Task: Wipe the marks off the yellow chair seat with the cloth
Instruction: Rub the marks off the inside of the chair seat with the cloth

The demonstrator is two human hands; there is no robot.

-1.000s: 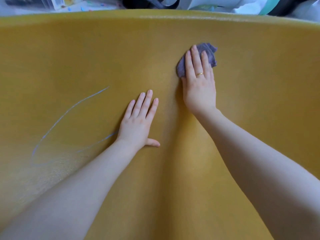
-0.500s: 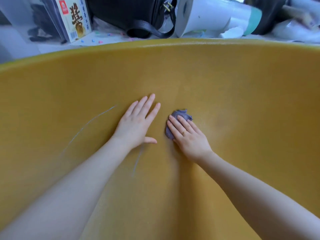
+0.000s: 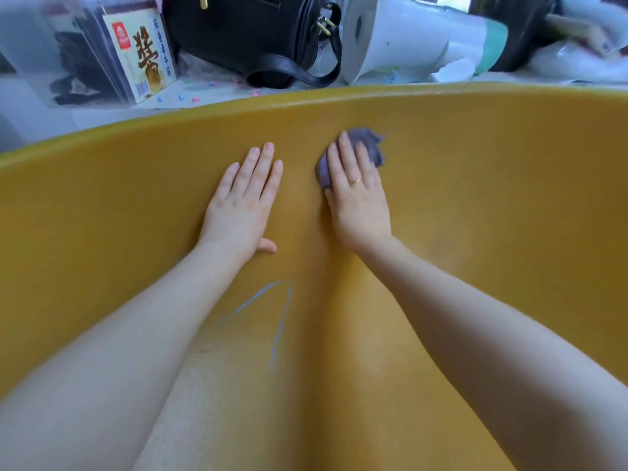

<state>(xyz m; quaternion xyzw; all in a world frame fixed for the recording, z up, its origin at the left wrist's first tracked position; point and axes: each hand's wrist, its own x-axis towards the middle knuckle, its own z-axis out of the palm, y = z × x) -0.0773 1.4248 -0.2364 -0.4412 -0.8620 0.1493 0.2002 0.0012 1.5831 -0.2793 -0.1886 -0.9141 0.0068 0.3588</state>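
Right hand (image 3: 358,202) pressed purple cloth (image 3: 368,151) flat on yellow chair seat (image 3: 475,198); left hand (image 3: 243,202) lay flat, fingers straight; blue mark (image 3: 282,321) nearer.

Soft, even daylight fills the view — no hard glare, only a pale sheen along the rim of the curved yellow plastic chair seat (image 3: 475,205). Faint shadows sit under both forearms. Wide-angle distortion bows the rim strongly. The near seat and the clutter at the top edges are blurred — the centre stays fairly sharp.
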